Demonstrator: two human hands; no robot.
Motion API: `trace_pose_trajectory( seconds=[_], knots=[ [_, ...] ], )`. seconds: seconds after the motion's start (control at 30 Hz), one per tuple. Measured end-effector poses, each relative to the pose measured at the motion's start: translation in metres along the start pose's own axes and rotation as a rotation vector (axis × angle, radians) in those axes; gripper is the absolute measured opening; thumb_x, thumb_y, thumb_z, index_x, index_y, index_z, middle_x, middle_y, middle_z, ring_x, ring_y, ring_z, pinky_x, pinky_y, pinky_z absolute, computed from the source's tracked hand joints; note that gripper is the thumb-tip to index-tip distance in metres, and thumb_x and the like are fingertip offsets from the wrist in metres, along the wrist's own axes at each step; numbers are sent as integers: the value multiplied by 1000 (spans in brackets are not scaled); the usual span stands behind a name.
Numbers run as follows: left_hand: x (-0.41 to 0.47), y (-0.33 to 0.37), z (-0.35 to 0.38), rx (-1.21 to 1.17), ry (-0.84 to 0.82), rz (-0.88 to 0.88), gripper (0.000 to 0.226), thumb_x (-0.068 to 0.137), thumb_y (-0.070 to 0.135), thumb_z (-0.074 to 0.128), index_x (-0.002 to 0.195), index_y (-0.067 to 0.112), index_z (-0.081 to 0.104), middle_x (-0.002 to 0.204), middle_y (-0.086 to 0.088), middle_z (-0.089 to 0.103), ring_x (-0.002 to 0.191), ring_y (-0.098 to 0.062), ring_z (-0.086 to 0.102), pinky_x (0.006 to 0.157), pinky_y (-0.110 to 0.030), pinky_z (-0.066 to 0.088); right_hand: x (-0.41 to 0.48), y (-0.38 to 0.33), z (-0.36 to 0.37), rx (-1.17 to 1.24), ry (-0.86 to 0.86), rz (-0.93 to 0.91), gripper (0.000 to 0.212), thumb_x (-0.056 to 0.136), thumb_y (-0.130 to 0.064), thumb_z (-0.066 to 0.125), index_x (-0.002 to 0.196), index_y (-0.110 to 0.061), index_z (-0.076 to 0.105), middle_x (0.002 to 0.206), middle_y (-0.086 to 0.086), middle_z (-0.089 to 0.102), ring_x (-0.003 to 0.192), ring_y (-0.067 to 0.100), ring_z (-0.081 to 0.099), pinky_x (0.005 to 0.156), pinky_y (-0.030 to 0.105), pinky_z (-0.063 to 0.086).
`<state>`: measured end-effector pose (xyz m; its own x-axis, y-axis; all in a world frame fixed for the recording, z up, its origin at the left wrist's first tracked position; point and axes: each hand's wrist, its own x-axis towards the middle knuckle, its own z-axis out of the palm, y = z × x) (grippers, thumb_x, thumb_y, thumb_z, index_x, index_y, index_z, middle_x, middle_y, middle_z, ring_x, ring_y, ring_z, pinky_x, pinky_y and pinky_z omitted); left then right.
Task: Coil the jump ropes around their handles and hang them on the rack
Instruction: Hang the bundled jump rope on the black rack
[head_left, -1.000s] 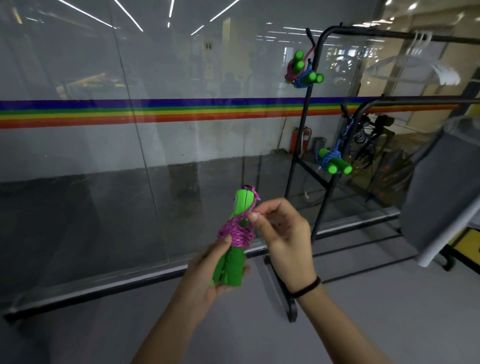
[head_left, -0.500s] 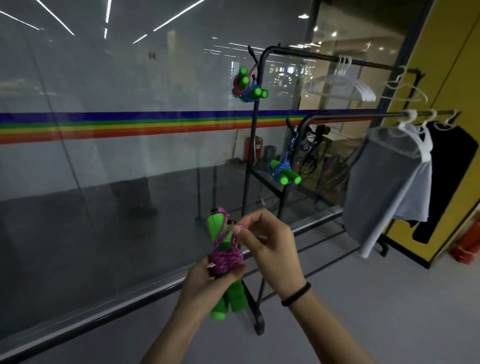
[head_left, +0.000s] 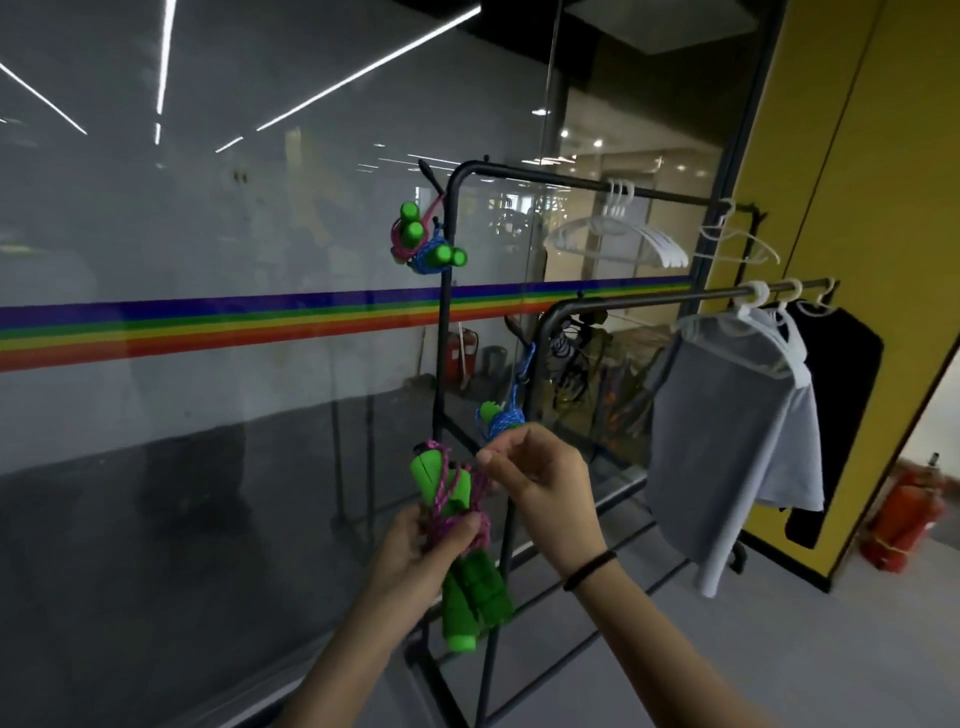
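We look down at two bare hands working in front of a black clothes rack (head_left: 540, 179) that stands against a glass wall with a rainbow stripe.

The left hand (head_left: 410, 551) has its fingers curled round a pair of green handles (head_left: 470, 597). They are held side by side and roughly upright, and the thumb lies over the turns of pink cord (head_left: 444, 493) wound about their middle. The right hand (head_left: 545, 483), just beside the handles' upper ends, pinches a loose loop of that cord between thumb and forefinger. This rope is in the hands, low down in front of the rack's left post, and appears not to touch it.

Three ropes already hang on the rack. At the left corner of the top rail, a pink-corded bundle (head_left: 408, 228) and a blue-corded bundle (head_left: 439, 257) hang close together. At the left end of the lower rail (head_left: 649, 299), a second blue bundle (head_left: 496, 415) hangs by its cord, partly hidden behind the right hand.

We judge the task well along. Three ropes are hung and a fourth is coiled, with only its hanging loop being sorted out. What is left is to hook that loop onto the rack. We see no other loose ropes, though some may lie out of view.

White hangers (head_left: 618, 239), a grey shirt (head_left: 727, 441) and a black garment (head_left: 841, 389) occupy the rails further right.
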<state>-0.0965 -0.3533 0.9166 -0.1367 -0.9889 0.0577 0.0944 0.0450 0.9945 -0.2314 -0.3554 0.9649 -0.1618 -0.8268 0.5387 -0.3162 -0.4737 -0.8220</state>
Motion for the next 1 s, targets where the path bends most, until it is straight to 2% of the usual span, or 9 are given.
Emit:
trace_pose_trajectory(
  seconds=[0.1,0.23,0.37,0.47,0.53,0.6,0.7,0.87,1.0],
  knots=[
    [30,6,7,88,15,13,14,81,29,68,78,20,58,79,1,65,71,-5,63,70,-29,46,22,14,-3,-41,7,27,10,79,-17,70,72,-16,62,67,4,63,62,18,61,62,41,54],
    [76,2,11,250,89,91,47,58,63,68,89,29,57,98,2,64,93,-19,62,84,-38,50,53,30,-2,-71,22,44,10,80,-13,69,73,-11,61,65,0,62,60,12,61,62,34,55],
    [112,6,13,321,116,159,62,78,36,69,130,17,41,122,-2,47,106,-18,51,82,-27,36,80,49,10,-112,26,69,11,81,-14,68,73,-15,60,65,-4,64,63,11,64,66,32,58],
    [147,7,5,345,58,259,64,81,27,67,137,16,37,138,-6,40,125,-21,44,91,-28,37,100,64,27,-165,70,82,9,81,-16,68,76,-11,62,68,-1,66,68,16,66,68,36,58],
    [176,7,-3,353,-67,339,41,82,22,67,121,21,55,125,0,54,117,-15,51,88,-20,42,114,73,37,-210,96,79,9,81,-18,68,78,-11,62,72,2,67,69,16,66,67,34,57],
    [205,9,-5,322,-221,335,16,83,16,66,97,23,66,100,3,69,98,-13,63,76,-14,46,127,80,41,-236,153,98,8,81,-18,67,79,-12,62,75,4,69,71,16,66,67,34,57],
    [239,12,3,237,-359,291,16,81,10,67,76,26,67,69,6,72,72,-12,68,66,-27,49,141,86,41,-281,291,135,8,81,-15,68,76,-14,61,76,7,69,72,19,67,68,34,57],
    [279,14,22,222,-493,357,19,79,9,70,70,26,68,67,4,69,66,-12,65,68,-32,50,157,96,33,-382,475,177,11,80,-16,69,77,-7,63,71,10,70,60,17,65,58,27,56],
    [299,12,39,250,-551,430,5,82,8,66,82,13,68,70,6,66,61,4,62,62,-14,50,160,105,24,-496,553,210,12,81,-17,68,79,-6,64,70,11,70,61,19,64,60,29,52]
  ],
)
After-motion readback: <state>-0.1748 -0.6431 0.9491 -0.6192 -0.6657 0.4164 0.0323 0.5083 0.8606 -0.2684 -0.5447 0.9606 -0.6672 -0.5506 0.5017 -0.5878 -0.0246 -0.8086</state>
